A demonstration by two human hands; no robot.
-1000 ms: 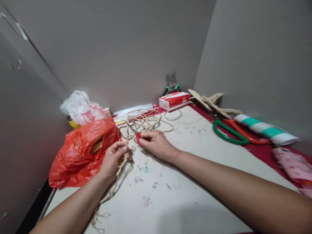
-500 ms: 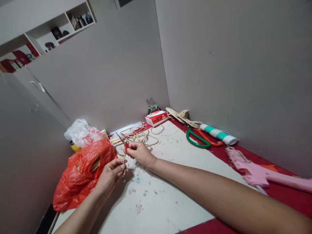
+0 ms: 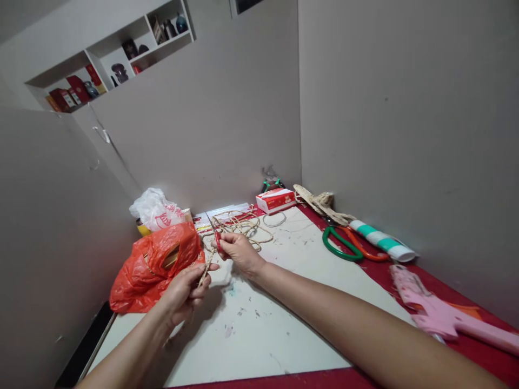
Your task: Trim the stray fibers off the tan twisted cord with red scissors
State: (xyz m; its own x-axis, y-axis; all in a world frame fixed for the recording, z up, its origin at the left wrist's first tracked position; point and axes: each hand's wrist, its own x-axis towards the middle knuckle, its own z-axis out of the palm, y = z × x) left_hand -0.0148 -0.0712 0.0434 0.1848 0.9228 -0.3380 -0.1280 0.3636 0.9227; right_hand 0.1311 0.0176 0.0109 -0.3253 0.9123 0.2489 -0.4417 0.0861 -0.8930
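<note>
Between the thumb and fingers of my left hand (image 3: pixel 187 289) is a braided straw cord (image 3: pixel 207 267), its short end pointing down past the fingertips. My right hand (image 3: pixel 242 254) grips small red-handled scissors (image 3: pixel 218 241) just above and to the right of it. The thin blades point up and away from me, close together. Behind the hands a loose tangle of the same cord (image 3: pixel 263 240) lies on the white board (image 3: pixel 292 335). Whether the held piece joins that tangle is hard to see.
On the left sit a red plastic bag (image 3: pixel 138 270) and a white plastic bag (image 3: pixel 154 208). A red-and-white box (image 3: pixel 275 201) stands at the back. Along the right lie large scissors with green and orange handles (image 3: pixel 338 251), a green-striped roll (image 3: pixel 381 240) and a pink glue gun (image 3: pixel 433 316).
The view has swung left, so everything sits further right. My left hand has turned, its fingers opening somewhat around the cord, which now slants. The scissors stay in my right hand.
</note>
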